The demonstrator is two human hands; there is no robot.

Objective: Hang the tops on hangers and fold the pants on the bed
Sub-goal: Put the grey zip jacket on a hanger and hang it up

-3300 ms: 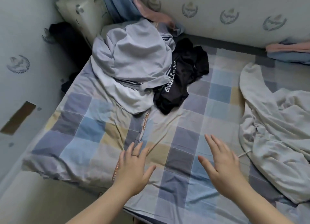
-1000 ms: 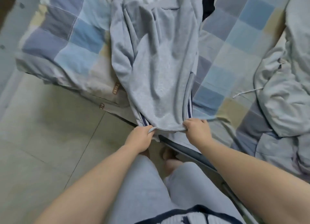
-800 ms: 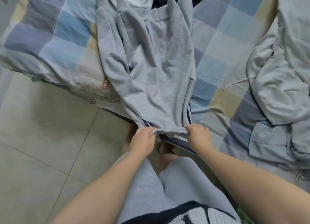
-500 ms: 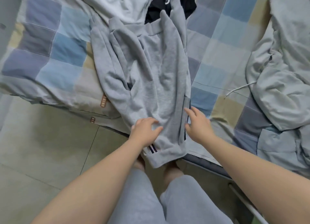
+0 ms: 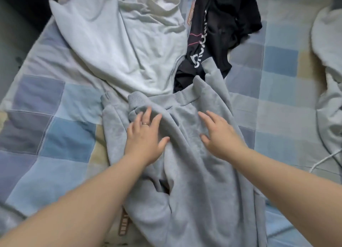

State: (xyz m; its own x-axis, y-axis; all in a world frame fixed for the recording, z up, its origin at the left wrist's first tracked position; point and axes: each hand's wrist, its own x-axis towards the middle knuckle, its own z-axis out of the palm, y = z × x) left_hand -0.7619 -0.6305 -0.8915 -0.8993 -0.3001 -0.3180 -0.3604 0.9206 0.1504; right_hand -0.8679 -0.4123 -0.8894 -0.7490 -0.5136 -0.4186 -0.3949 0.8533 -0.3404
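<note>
Grey sweatpants [image 5: 194,172] lie lengthwise on the checked bed [image 5: 55,135], cuffs toward the far side and creased down the middle. My left hand [image 5: 145,137], with a ring, rests flat on the left leg, fingers spread. My right hand [image 5: 220,135] hovers or presses on the right leg, fingers apart. Neither hand grips cloth. Beyond the pants lie a pale grey-white top [image 5: 120,37] and a black garment with white lettering [image 5: 218,28].
A light grey garment or blanket [image 5: 329,80] is heaped along the bed's right side, with a white cord [image 5: 325,158] beside it. A dark gap [image 5: 22,11] runs past the bed's far left corner. Bare checked sheet shows left and right of the pants.
My hands let go of the pants' near hem and slid up the legs toward the cuffs. The view moved forward over the bed; the floor is out of sight.
</note>
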